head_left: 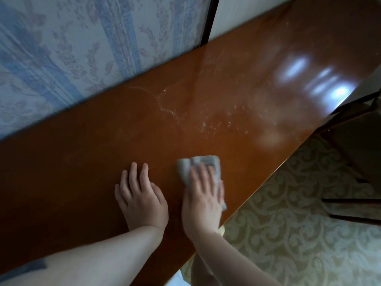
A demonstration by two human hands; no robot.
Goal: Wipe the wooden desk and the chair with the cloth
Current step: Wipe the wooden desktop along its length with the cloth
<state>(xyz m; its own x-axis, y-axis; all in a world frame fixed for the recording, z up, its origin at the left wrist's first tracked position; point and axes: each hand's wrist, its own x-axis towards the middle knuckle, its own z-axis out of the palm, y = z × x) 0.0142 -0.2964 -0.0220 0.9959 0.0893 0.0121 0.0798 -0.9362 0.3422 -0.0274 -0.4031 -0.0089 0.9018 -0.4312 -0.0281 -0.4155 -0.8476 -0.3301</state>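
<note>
Glossy wooden counter (103, 129) carries the flat, released left hand (142, 195) and the right hand (203, 195) pressing a grey cloth (198, 164) near its edge, where a careless stroke could miss the streaks beyond.

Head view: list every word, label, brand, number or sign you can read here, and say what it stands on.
None: no readable text in this view.
Wooden desk: only white smears and light glare, no label or lettering.
Cloth under the right hand: plain grey, no tag showing.
Left hand lies flat on the desk, bare of any writing.
Wallpaper and carpet: ornamental patterns only.
Chair: dark wood, nothing printed.
</note>
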